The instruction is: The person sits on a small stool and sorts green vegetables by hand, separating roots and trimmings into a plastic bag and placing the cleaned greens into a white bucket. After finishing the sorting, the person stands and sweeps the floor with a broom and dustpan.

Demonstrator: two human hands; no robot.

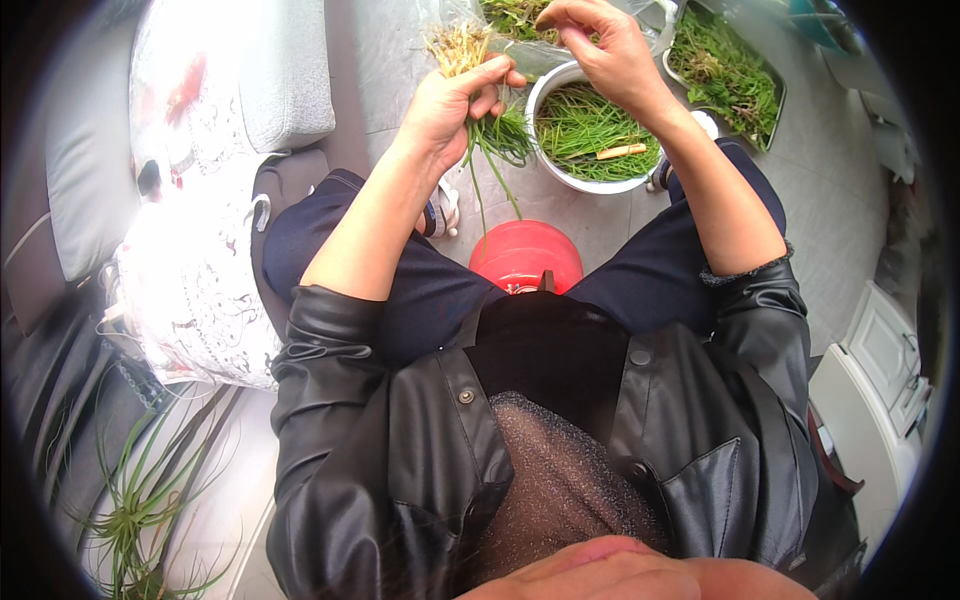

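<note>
My left hand (450, 101) is closed around a bunch of thin green stalks, like chives or wild garlic (510, 139). The pale, root-like ends (459, 46) point away from me, and several long blades hang toward the floor. My right hand (611, 52) is raised over the far side of a white bucket (592, 184), thumb and fingers bent close together. Whether a small bit sits at those fingertips is unclear. Cut-looking green stalks (574, 124) fill the bucket. On them lies a tool with a light wooden handle (621, 151), probably a knife.
Behind the bucket lies a clear plastic bag (536, 60) with more greens. A tray (776, 124) of leafy plants (720, 75) stands on the tiled floor (817, 202) at right. Between my legs is a red plastic object (525, 251). A covered sofa (202, 247) borders the left.
</note>
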